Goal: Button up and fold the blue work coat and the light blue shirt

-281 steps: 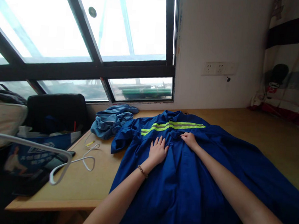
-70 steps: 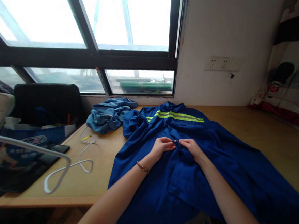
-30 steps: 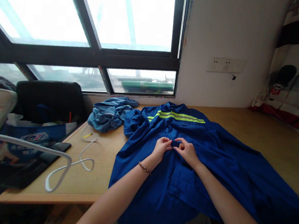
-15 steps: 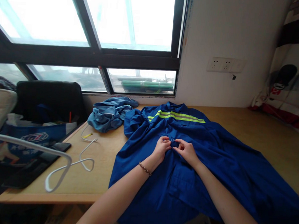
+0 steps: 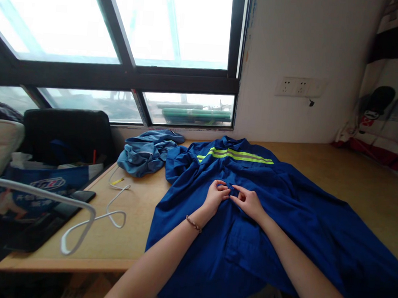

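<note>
A dark blue work jacket (image 5: 187, 221) with a yellow-green and grey reflective stripe lies spread on the table, its collar toward the wall and its lower part hanging over the front edge. At the middle of its front, my left hand (image 5: 216, 195) pinches the front edge of the cloth. Close beside it on the right, my right hand (image 5: 247, 201) pinches the same bit of front between thumb and forefinger. The fingertips of both hands nearly meet there. A button at that spot is mostly hidden by fingers and folded cloth.
A crumpled lighter blue garment (image 5: 147, 152) lies at the back left of the wooden table (image 5: 139, 226). A white cable (image 5: 112, 213) loops across the left side near a dark phone (image 5: 85, 196). Beyond the left edge are a black chair (image 5: 67, 133) and a blue bag (image 5: 51, 186).
The round button that showed between my fingertips is now mostly covered by cloth and fingers. Both hands stay at the same place on the jacket's front.
</note>
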